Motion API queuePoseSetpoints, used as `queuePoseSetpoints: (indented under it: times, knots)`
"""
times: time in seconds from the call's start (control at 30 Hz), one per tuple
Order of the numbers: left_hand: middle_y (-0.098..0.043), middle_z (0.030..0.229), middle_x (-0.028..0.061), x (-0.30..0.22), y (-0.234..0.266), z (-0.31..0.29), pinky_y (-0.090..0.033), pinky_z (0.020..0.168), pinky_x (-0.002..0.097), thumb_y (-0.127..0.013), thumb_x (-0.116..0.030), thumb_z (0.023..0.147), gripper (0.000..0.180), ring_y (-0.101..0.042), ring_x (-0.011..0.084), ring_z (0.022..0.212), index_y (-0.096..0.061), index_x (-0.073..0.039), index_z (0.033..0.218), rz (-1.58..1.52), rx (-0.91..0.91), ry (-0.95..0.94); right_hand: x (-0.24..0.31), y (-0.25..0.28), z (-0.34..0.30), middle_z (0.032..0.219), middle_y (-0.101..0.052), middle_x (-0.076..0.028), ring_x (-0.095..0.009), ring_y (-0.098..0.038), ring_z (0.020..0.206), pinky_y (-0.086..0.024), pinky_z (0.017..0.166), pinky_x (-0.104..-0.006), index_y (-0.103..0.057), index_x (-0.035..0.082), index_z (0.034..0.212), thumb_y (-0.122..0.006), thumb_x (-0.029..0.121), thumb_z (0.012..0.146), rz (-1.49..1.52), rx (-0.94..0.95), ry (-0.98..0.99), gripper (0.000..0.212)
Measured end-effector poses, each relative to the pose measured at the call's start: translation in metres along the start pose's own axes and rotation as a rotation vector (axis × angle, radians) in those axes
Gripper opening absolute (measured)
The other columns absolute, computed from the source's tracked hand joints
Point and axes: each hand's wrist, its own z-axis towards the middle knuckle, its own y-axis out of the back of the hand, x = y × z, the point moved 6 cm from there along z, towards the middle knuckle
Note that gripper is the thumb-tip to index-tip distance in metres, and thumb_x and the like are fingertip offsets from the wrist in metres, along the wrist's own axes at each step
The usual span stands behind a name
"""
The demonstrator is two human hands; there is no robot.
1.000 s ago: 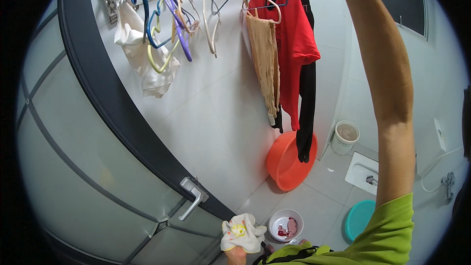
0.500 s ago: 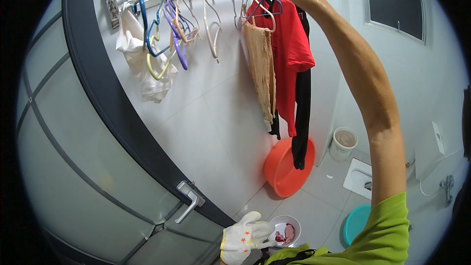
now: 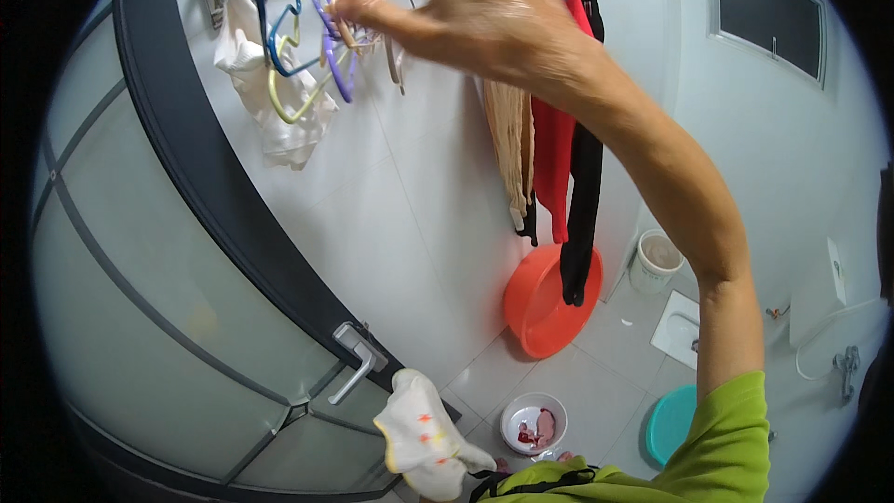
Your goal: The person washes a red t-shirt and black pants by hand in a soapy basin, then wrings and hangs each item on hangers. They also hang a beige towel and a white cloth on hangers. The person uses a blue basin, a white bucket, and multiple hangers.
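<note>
My bare right hand (image 3: 507,14) is raised at the top, its thumb stretched leftward and apart from the other fingers, which blur near the upper edge. Nothing shows in it; it looks open. It passes in front of a purple hanger (image 3: 341,74) and beige hangers (image 3: 393,56); whether it touches them I cannot tell. Behind the wrist hang a beige cloth (image 3: 507,149), a red garment (image 3: 551,168) and black trousers (image 3: 583,196). Low down, by the door, is a white glove (image 3: 424,438) with orange stars, apparently on my left hand; its fingers are smeared.
Blue (image 3: 270,37) and yellow-green hangers (image 3: 296,118) and a white cloth (image 3: 270,102) hang at left. The door (image 3: 214,298) has a lever handle (image 3: 358,363). Below stand an orange basin (image 3: 531,317), white bowl (image 3: 533,401), teal basin (image 3: 669,424), bucket (image 3: 656,261) and squat toilet (image 3: 675,321).
My right hand has come away from the top of the hanging clothes and moved left and down toward the hangers. The gloved hand has shifted left and turned. The hanging things sit higher in view.
</note>
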Motion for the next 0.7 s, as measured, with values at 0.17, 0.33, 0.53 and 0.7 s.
queuePoseSetpoints:
  times: [0.17,0.33,0.53,0.7]
  knots:
    - [-0.065,0.114,0.0225,0.001,-0.02,0.0,-0.053,0.086,0.0465,-0.069,-0.02,0.087,0.045,-0.064,0.0341,0.099,-0.055,0.002,0.123,0.26,0.098,-0.139,0.014,-0.017,0.005,0.066,-0.063,-0.027,-0.035,-0.065,0.06,-0.051,0.053,-0.043,-0.065,-0.009,0.068,-0.057,0.024,0.084,0.172,-0.059,0.024,0.037]
    - [-0.063,0.118,0.0216,-0.01,-0.016,0.006,-0.051,0.09,0.0467,-0.07,-0.02,0.086,0.048,-0.063,0.0342,0.103,-0.054,0.002,0.126,0.372,0.117,-0.224,-0.009,-0.038,0.011,0.078,-0.066,-0.032,-0.044,-0.069,0.074,-0.055,0.068,-0.0479,-0.068,-0.01,0.076,-0.056,0.011,0.081,0.011,-0.107,-0.073,0.025]
    - [-0.062,0.122,0.0205,-0.017,-0.016,0.011,-0.049,0.094,0.0469,-0.072,-0.02,0.084,0.053,-0.061,0.0342,0.108,-0.053,0.001,0.129,0.457,0.133,-0.293,-0.032,-0.031,0.007,0.087,-0.068,-0.031,-0.041,-0.07,0.076,-0.056,0.068,-0.0498,-0.068,-0.006,0.084,-0.05,0.003,0.085,-0.119,-0.222,-0.072,0.02]
    - [-0.061,0.126,0.0196,-0.019,-0.015,0.009,-0.047,0.098,0.0471,-0.074,-0.02,0.083,0.057,-0.06,0.0343,0.113,-0.052,0.0,0.132,0.534,0.169,-0.349,-0.045,-0.008,-0.003,0.07,-0.062,-0.017,-0.025,-0.061,0.059,-0.053,0.053,-0.0376,-0.059,-0.004,0.077,-0.045,0.011,0.096,0.0,-0.188,-0.222,0.029]
